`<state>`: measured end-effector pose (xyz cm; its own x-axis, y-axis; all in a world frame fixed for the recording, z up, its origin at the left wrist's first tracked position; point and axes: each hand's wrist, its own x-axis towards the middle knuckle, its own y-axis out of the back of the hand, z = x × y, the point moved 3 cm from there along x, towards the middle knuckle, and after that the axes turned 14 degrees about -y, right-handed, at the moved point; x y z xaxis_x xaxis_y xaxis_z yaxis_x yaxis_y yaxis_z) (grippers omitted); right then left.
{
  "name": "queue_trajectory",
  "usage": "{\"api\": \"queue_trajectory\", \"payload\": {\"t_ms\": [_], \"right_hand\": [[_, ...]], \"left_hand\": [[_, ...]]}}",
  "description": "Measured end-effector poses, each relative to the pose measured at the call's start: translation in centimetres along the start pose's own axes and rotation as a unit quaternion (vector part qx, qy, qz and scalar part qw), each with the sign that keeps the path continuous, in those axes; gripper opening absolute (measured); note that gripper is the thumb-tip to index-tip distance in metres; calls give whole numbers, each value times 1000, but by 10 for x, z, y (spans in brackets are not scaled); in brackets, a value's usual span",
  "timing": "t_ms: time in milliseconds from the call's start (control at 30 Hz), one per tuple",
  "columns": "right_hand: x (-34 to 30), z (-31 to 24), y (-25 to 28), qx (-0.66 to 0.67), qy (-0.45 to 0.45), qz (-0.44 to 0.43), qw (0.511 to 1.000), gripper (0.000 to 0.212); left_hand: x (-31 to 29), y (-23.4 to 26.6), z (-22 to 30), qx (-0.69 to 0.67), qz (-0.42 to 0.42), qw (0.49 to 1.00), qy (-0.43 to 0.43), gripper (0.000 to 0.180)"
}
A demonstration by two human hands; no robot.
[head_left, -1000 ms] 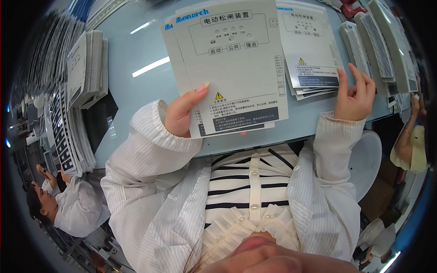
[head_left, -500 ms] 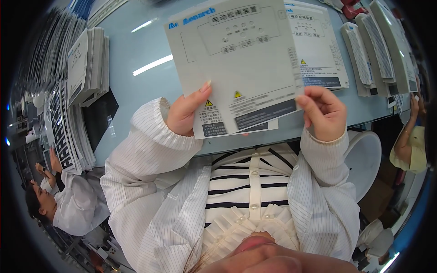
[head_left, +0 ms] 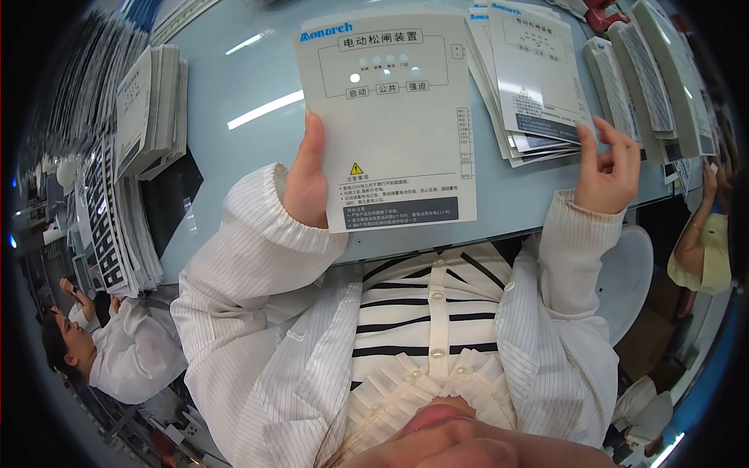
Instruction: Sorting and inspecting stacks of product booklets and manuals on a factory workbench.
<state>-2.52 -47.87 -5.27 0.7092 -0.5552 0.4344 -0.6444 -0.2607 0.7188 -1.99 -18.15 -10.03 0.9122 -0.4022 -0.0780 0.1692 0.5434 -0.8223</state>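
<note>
My left hand (head_left: pixel 307 181) is closed on the left edge of a printed label sheet (head_left: pixel 394 136), its thumb on the front. The sheet is light grey, with small round holes, a yellow warning triangle and a dark band at the bottom. My right hand (head_left: pixel 607 173) pinches the lower right corner of a second label sheet (head_left: pixel 538 82) of the same print. That one lies slightly turned over a loose pile of like sheets (head_left: pixel 484 90) on the table's right.
The table (head_left: pixel 242 156) is pale blue and glossy. Tall stacks of sheets (head_left: pixel 136 109) line the left side. Bundled sheets (head_left: pixel 663 78) stand at the right, near a red object (head_left: pixel 605 14). A white stool (head_left: pixel 628 281) stands by my right arm. Other people work at both sides.
The two sheets held together have parted. My right hand has carried one to the right, onto the pile. The other stays in my left hand, now facing me more squarely.
</note>
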Motion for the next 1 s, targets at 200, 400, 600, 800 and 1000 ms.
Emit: {"api": "queue_trajectory", "payload": {"t_ms": [200, 400, 600, 800, 1000], "right_hand": [[-52, -41, -8, 290, -66, -511, 806, 25], [-68, -50, -16, 360, -180, -534, 743, 23], [-65, -45, -13, 365, -201, -479, 773, 22], [-10, -7, -1, 400, -155, -226, 875, 21], [28, 25, -7, 62, 24, -108, 992, 24]], "left_hand": [[0, -9, 3, 49, 0, 999, -3, 74], [-1, -10, 2, 126, -36, 991, -25, 78], [-2, -13, -5, 121, 2, 992, -46, 78], [6, -24, 15, 177, -183, 966, -35, 70], [12, -16, 54, 439, -150, 855, -233, 51]]}}
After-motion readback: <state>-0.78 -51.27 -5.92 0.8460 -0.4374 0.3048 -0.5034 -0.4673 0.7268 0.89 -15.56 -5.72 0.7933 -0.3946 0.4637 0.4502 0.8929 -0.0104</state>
